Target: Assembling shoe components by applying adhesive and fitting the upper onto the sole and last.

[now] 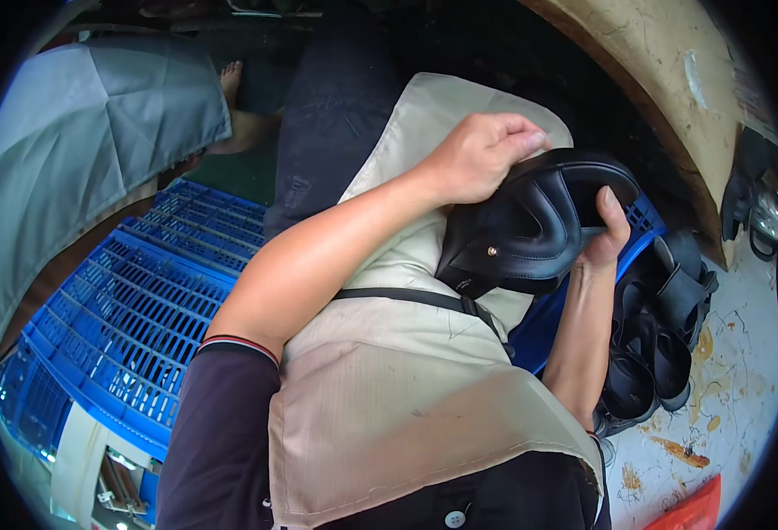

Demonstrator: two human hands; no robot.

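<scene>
A black sandal with wide stitched straps and a small gold-coloured stud is tilted over my lap, above the beige apron. My right hand grips it from the right, the thumb up along the inside of the sole and the other fingers hidden behind. At its upper left edge is my left hand, with fingers curled and the tips pinched together against the rim. Whatever those fingertips hold, if anything, is too small or hidden to tell.
Blue plastic crates stand at my left. Grey fabric and another person's bare foot show at upper left. More black sandals lie to the right on a stained white surface, below a curved wooden edge. Something red lies lower right.
</scene>
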